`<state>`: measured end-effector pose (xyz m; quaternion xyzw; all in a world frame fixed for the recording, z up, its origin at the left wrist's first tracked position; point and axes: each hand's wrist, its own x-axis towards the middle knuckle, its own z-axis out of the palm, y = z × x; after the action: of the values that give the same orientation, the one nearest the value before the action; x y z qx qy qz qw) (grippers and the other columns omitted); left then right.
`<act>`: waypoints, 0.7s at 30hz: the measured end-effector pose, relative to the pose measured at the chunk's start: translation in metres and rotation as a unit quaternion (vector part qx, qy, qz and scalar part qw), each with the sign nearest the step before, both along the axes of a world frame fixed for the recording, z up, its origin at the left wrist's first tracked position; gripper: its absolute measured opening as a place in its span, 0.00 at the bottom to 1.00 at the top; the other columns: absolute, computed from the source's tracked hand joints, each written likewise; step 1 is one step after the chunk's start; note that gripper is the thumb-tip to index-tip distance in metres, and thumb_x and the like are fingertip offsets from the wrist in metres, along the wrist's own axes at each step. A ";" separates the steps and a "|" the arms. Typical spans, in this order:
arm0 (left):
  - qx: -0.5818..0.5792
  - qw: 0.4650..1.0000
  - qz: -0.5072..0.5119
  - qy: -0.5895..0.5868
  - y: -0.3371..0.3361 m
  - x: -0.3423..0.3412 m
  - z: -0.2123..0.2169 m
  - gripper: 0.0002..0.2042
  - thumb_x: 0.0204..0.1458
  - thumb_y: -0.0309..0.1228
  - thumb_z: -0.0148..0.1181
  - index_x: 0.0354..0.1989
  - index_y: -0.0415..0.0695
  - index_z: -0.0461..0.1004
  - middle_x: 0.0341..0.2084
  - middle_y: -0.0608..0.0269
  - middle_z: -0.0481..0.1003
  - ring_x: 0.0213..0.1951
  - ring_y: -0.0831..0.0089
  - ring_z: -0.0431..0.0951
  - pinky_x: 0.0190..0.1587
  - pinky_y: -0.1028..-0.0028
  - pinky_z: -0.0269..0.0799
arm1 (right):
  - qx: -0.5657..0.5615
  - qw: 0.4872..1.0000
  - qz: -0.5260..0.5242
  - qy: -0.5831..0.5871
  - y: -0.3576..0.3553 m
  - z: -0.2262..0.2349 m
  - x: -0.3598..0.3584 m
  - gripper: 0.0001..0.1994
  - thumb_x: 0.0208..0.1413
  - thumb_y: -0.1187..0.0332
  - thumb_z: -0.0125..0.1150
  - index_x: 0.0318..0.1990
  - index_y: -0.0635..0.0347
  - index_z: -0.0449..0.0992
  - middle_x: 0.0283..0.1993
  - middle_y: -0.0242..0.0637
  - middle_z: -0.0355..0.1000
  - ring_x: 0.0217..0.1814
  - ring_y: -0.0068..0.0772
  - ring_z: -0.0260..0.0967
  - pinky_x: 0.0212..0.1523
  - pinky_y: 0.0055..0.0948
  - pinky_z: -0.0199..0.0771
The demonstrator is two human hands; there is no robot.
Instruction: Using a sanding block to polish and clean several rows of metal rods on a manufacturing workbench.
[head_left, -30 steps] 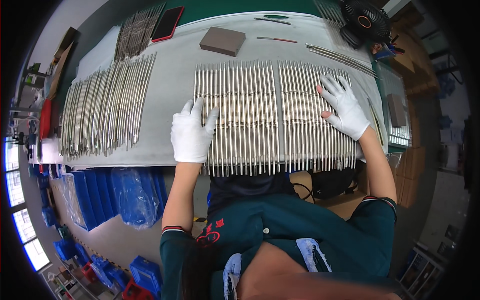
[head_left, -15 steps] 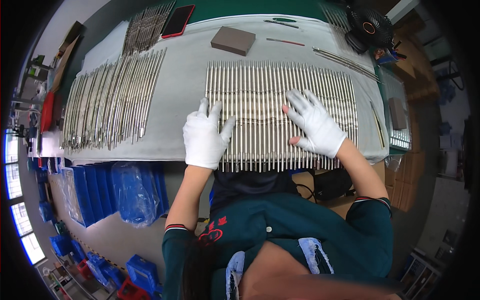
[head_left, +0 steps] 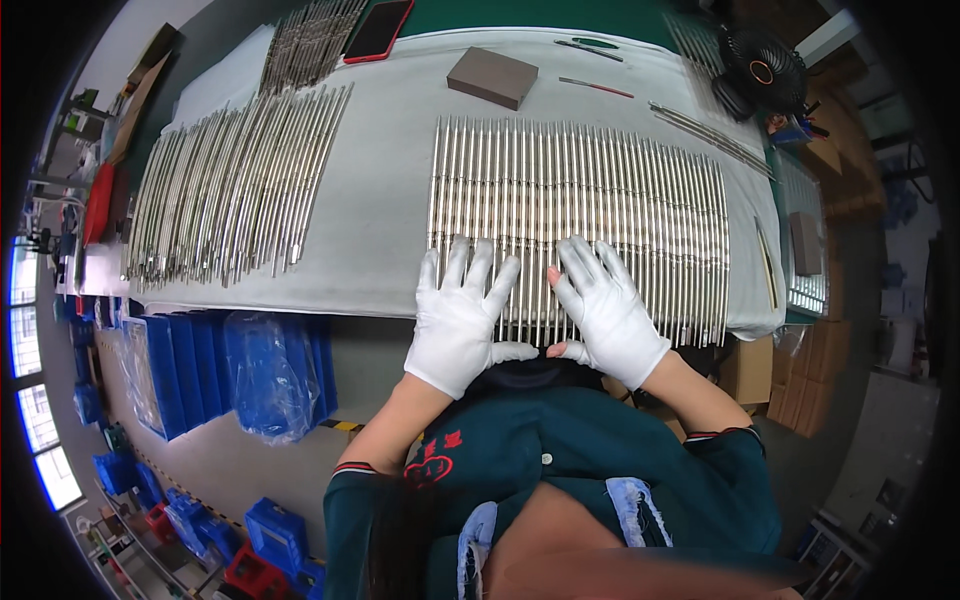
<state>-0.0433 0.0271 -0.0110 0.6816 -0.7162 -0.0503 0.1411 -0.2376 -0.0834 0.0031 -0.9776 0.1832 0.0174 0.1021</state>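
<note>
A wide row of thin, shiny metal rods (head_left: 580, 190) lies side by side on the pale cloth in front of me. My left hand (head_left: 455, 325), in a white glove, rests with fingers spread over the near ends of the rods at the row's left part. Beside it my right hand (head_left: 610, 320), gloved too with the thumb and one fingertip bare, lies flat over the near ends around the middle. Both thumbs point toward each other at the table's front edge. Neither hand grips a rod; the palms cover some rod ends.
Another batch of metal rods (head_left: 235, 185) lies at the left, with more rods (head_left: 312, 45) behind it. A grey-brown block (head_left: 492, 77), a red-edged phone (head_left: 379, 30) and a black fan (head_left: 762, 70) stand along the back. Blue bins (head_left: 190, 375) sit below the table's left side.
Both hands have slid toward me, from the middle of the rods to their near ends, and come closer together. The whole view has shifted slightly.
</note>
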 end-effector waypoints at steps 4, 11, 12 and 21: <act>0.017 1.000 0.003 0.004 0.000 -0.001 0.000 0.48 0.31 0.59 0.69 0.63 0.45 0.63 0.59 0.45 0.63 0.63 0.43 0.59 0.64 0.43 0.48 | -0.001 1.000 0.013 0.001 0.001 0.002 -0.002 0.46 0.44 0.37 0.58 0.61 0.70 0.61 0.68 0.60 0.52 0.73 0.59 0.46 0.72 0.54 0.41; 0.026 1.000 0.002 0.009 0.000 -0.006 0.002 0.47 0.33 0.58 0.68 0.63 0.44 0.63 0.60 0.46 0.63 0.64 0.47 0.58 0.65 0.45 0.49 | -0.076 0.982 -0.010 -0.173 -0.097 0.019 0.041 0.37 0.53 0.46 0.58 0.65 0.59 0.61 0.69 0.57 0.53 0.71 0.57 0.51 0.71 0.48 0.48; 0.028 1.000 -0.002 0.013 0.000 -0.006 0.002 0.47 0.33 0.57 0.69 0.62 0.44 0.63 0.60 0.46 0.63 0.64 0.48 0.59 0.65 0.46 0.49 | -0.095 0.975 -0.030 -0.197 -0.116 0.017 0.059 0.35 0.54 0.48 0.59 0.66 0.57 0.61 0.69 0.57 0.54 0.71 0.57 0.52 0.71 0.47 0.49; -0.001 0.991 -0.100 0.092 -0.015 -0.022 -0.001 0.42 0.35 0.50 0.71 0.59 0.41 0.64 0.56 0.52 0.65 0.63 0.54 0.62 0.66 0.53 0.51 | -0.067 0.985 -0.149 -0.058 -0.189 -0.005 0.140 0.33 0.54 0.46 0.58 0.65 0.50 0.65 0.56 0.50 0.68 0.59 0.49 0.67 0.61 0.42 0.64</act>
<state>-0.0655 0.0117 -0.0121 0.5985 -0.7650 -0.1262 0.2015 -0.0979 -0.2725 -0.0019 -0.9434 0.3214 -0.0669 0.0479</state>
